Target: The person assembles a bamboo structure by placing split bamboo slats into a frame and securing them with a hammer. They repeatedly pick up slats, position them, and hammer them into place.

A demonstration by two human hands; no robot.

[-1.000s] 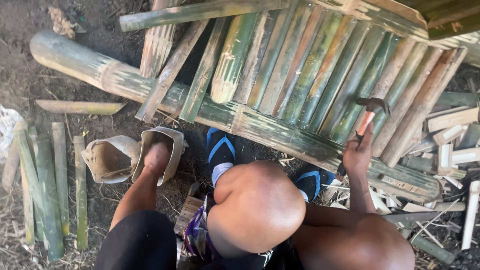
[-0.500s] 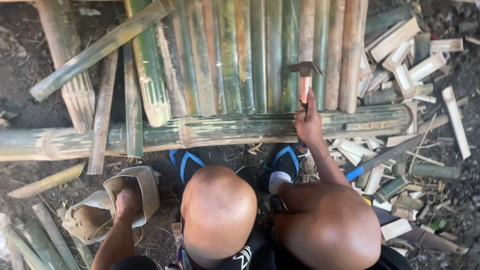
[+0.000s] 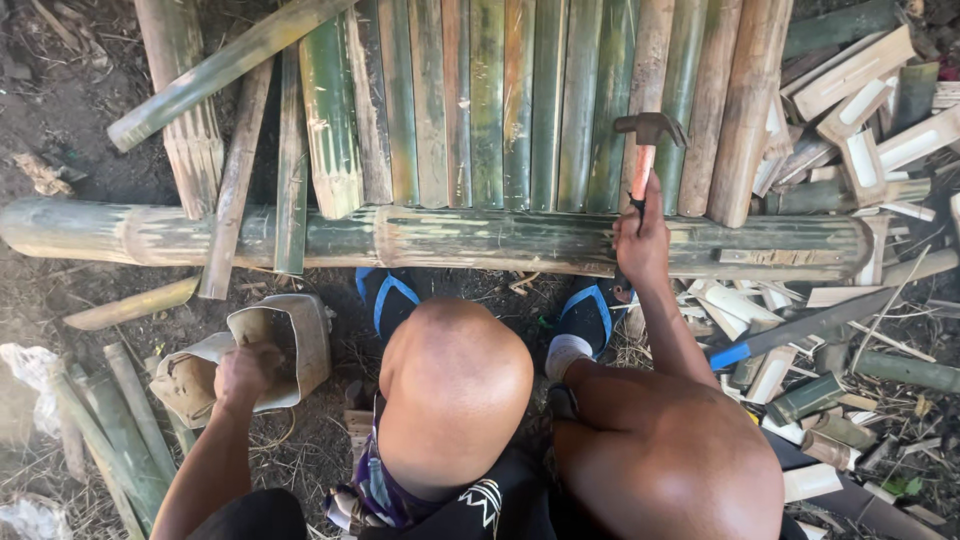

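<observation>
My right hand grips the orange handle of a hammer, whose metal head hovers over the row of split bamboo slats. The slats lie across a thick green bamboo pole that runs left to right in front of my feet. My left hand reaches into a cut-open plastic container on the ground at the left; the fingers are curled inside it and what they hold is hidden. My bent knees fill the lower middle.
A machete with a blue handle lies among several bamboo offcuts on the right. Loose bamboo strips lie at lower left. A long slat lies slanted over the upper left. Bare soil surrounds everything.
The view swung so the pole now lies level. My right hand with the hammer stays over the slats; my left hand stays in the container.
</observation>
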